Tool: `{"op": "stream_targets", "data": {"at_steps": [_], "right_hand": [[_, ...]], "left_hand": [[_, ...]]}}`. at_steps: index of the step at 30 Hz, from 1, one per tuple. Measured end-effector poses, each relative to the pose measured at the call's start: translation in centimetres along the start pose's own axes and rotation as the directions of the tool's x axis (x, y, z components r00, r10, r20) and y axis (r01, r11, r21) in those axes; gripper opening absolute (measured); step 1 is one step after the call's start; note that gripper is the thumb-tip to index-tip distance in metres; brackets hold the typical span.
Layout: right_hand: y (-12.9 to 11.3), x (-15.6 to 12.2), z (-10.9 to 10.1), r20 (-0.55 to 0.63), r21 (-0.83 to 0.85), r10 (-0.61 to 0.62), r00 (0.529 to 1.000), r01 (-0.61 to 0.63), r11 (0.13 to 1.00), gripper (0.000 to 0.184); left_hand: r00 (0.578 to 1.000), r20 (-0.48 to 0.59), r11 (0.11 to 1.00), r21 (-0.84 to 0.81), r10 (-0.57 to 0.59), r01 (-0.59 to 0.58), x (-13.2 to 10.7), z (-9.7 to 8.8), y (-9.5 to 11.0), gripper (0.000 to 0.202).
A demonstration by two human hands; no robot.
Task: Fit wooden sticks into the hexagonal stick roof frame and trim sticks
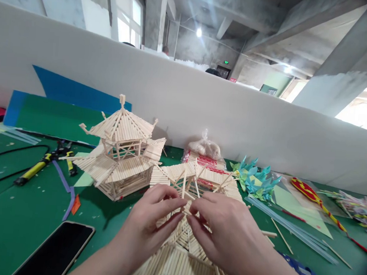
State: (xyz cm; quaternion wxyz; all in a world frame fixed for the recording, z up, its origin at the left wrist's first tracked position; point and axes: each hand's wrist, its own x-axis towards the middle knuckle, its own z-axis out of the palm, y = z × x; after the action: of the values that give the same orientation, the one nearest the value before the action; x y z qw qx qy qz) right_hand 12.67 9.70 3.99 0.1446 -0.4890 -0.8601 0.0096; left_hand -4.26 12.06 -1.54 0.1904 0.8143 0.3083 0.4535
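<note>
A model building made of thin wooden sticks (177,255) lies right in front of me on the green table (11,221). My left hand (149,224) and my right hand (223,229) meet over its top. Both pinch small sticks of the frame (195,181) between thumb and fingers. A second stick model, a two-tiered pagoda (119,149), stands to the left behind my left hand.
A black phone (57,250) lies at the front left. Yellow-handled pliers (41,162) and black cables lie further left. A bag of sticks (204,149), folded paper cranes (256,179), straws (291,226) and a blue glue gun (300,269) lie to the right. A white partition (205,101) runs behind.
</note>
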Motion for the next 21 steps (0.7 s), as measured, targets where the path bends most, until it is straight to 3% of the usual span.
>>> {"op": "stream_targets", "data": {"at_steps": [21], "right_hand": [[-0.01,0.08,0.01,-0.051,0.047,-0.014,0.999,0.016,0.999,0.012]], "left_hand": [[1.000,-0.025,1.000,0.016,0.004,-0.003,0.04,-0.02,0.00,0.031]]}}
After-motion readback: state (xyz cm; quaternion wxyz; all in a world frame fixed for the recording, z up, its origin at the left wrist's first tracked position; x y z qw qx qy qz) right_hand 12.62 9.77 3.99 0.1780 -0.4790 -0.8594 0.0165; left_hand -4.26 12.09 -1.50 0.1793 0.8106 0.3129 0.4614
